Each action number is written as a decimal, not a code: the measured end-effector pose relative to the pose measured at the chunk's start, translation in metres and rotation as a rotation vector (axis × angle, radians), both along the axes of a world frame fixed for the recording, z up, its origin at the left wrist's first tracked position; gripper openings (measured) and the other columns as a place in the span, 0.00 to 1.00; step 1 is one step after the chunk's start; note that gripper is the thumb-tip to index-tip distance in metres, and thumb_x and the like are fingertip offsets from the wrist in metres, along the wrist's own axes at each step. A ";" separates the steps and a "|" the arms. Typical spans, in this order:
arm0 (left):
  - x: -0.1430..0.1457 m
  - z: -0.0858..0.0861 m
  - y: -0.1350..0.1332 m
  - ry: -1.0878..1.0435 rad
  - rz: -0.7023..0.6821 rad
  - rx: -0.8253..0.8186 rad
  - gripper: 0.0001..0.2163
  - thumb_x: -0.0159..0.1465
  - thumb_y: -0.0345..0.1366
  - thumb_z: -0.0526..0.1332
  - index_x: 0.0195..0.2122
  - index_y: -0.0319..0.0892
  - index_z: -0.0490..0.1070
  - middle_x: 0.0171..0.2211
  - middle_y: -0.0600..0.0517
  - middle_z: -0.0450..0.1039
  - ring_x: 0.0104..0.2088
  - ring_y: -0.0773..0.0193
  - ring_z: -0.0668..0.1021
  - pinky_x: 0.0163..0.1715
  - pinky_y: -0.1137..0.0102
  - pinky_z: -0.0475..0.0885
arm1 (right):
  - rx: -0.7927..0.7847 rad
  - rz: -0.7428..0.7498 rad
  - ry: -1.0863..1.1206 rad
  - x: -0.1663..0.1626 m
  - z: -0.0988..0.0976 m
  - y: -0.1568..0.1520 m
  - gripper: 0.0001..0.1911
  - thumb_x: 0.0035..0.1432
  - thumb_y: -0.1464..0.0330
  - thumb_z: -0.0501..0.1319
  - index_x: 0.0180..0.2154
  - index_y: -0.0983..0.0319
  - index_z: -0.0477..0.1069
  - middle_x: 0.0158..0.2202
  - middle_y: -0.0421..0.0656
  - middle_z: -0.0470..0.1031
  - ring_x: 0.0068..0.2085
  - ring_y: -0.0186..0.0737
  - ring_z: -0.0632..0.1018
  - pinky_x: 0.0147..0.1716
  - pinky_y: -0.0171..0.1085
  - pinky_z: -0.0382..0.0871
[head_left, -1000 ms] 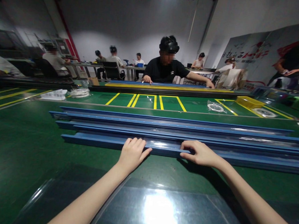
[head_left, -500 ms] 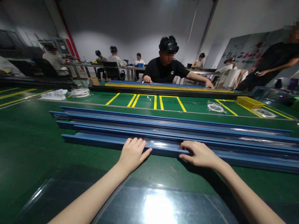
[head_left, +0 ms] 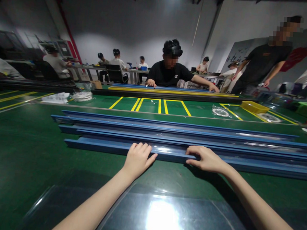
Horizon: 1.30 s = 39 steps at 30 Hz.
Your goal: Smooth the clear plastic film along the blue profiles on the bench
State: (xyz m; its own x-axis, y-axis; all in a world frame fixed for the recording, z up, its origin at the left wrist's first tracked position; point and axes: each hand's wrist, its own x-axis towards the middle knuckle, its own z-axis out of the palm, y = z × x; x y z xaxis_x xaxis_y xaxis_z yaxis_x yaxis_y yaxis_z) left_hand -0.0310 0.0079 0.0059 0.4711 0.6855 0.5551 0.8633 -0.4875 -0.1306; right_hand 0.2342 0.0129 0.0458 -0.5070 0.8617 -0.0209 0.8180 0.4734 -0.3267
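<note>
Blue and glossy, a long channel-shaped profile (head_left: 97,146) lies crosswise on the smooth green tabletop (head_left: 30,149). The left hand (head_left: 139,159) rests on its near wall, fingers together and bent over the rim, thumb spread aside; whether it grips, I cannot tell. The right hand (head_left: 205,159) pinches that wall between thumb and curled fingers. Just behind lie similar blue profiles (head_left: 70,129); a clear plastic sheet (head_left: 122,213) lies nearer the body. Farther off sits a yellow rectangular tray (head_left: 254,107).
</note>
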 end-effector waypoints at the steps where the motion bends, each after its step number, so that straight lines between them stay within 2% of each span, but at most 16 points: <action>1: 0.000 0.000 0.000 -0.002 -0.001 -0.004 0.14 0.62 0.43 0.48 0.26 0.41 0.65 0.25 0.51 0.68 0.29 0.62 0.68 0.29 0.67 0.56 | -0.024 0.001 0.025 0.001 0.000 0.001 0.11 0.50 0.59 0.55 0.32 0.59 0.68 0.32 0.40 0.72 0.31 0.36 0.70 0.30 0.33 0.59; 6: 0.000 0.000 0.001 -0.026 -0.009 -0.019 0.14 0.62 0.43 0.48 0.26 0.41 0.65 0.25 0.50 0.69 0.29 0.62 0.68 0.29 0.66 0.56 | -0.104 0.035 0.140 0.005 0.002 0.004 0.13 0.51 0.59 0.55 0.33 0.61 0.69 0.32 0.41 0.71 0.32 0.36 0.70 0.31 0.34 0.60; 11: 0.001 0.001 0.000 -0.064 -0.021 -0.023 0.14 0.61 0.43 0.49 0.26 0.41 0.65 0.25 0.50 0.69 0.29 0.62 0.69 0.29 0.66 0.57 | -0.131 0.040 0.152 0.004 0.002 0.004 0.15 0.51 0.57 0.54 0.32 0.61 0.69 0.31 0.42 0.71 0.32 0.37 0.70 0.31 0.34 0.61; 19: 0.002 -0.001 0.001 -0.059 -0.005 -0.040 0.14 0.61 0.44 0.49 0.26 0.41 0.65 0.26 0.50 0.69 0.29 0.62 0.69 0.30 0.66 0.58 | 0.037 0.062 -0.070 -0.002 0.002 0.000 0.13 0.55 0.59 0.50 0.30 0.60 0.68 0.30 0.43 0.70 0.32 0.39 0.71 0.31 0.35 0.60; 22: 0.003 -0.001 0.002 -0.067 0.000 -0.037 0.14 0.61 0.44 0.49 0.26 0.41 0.65 0.26 0.50 0.69 0.29 0.62 0.69 0.30 0.66 0.58 | 0.120 0.037 -0.151 -0.021 0.005 -0.004 0.12 0.55 0.61 0.49 0.31 0.59 0.67 0.32 0.43 0.69 0.33 0.39 0.71 0.30 0.34 0.60; 26: 0.002 -0.002 0.002 -0.088 -0.005 -0.034 0.13 0.60 0.44 0.49 0.26 0.41 0.65 0.26 0.50 0.69 0.30 0.61 0.69 0.30 0.65 0.58 | 0.223 0.040 -0.146 -0.058 0.008 -0.006 0.11 0.55 0.62 0.50 0.37 0.60 0.66 0.36 0.45 0.68 0.37 0.40 0.70 0.31 0.34 0.61; 30: 0.001 -0.003 0.002 -0.117 -0.018 -0.043 0.10 0.59 0.41 0.51 0.28 0.41 0.66 0.27 0.51 0.69 0.31 0.62 0.69 0.31 0.65 0.59 | 0.278 0.085 -0.225 -0.083 0.007 -0.006 0.08 0.54 0.66 0.51 0.33 0.61 0.65 0.33 0.45 0.69 0.35 0.40 0.71 0.27 0.33 0.59; 36: -0.001 -0.001 0.001 -0.167 -0.077 -0.095 0.07 0.57 0.36 0.52 0.34 0.41 0.66 0.31 0.52 0.70 0.33 0.62 0.69 0.33 0.66 0.60 | 0.397 0.079 -0.351 -0.087 0.003 -0.009 0.08 0.55 0.72 0.49 0.31 0.61 0.65 0.32 0.45 0.69 0.34 0.40 0.71 0.24 0.34 0.55; 39: -0.002 0.000 0.001 -0.180 -0.114 -0.120 0.07 0.57 0.34 0.51 0.35 0.41 0.66 0.32 0.52 0.70 0.34 0.63 0.69 0.34 0.66 0.60 | 0.405 0.067 -0.392 -0.085 0.004 -0.010 0.07 0.54 0.73 0.49 0.31 0.61 0.65 0.31 0.44 0.70 0.32 0.39 0.72 0.23 0.33 0.53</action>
